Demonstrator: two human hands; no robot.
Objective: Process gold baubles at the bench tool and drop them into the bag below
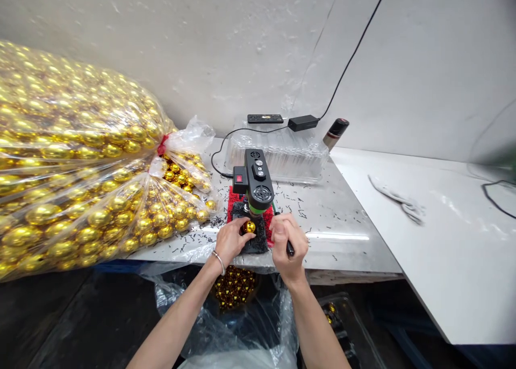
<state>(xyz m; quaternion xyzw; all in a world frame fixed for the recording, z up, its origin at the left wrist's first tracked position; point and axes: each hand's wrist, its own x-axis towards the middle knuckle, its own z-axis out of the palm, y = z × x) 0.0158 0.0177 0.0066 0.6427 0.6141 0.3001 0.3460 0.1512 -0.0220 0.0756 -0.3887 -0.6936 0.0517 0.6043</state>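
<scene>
My left hand (231, 240) has its thumb and fingers around a gold ball (250, 227), which sits on the dark pad (255, 244) beneath the head of a small black device (260, 183). A bracelet circles the left wrist. Just right of the device, my right hand (289, 244) is wrapped round a black-handled tool (290, 248); the handle's end pokes out below the fingers, and a green part shows above them. Red material (269, 224) lies under the pad.
Large clear bags of gold balls (80, 181) fill the left. Behind the device stand clear plastic trays (278, 154), a power adapter (303, 123) and a spray can (336, 134). Scissors (399, 200) lie right. Below the table edge hangs an open bag with gold balls (236, 288).
</scene>
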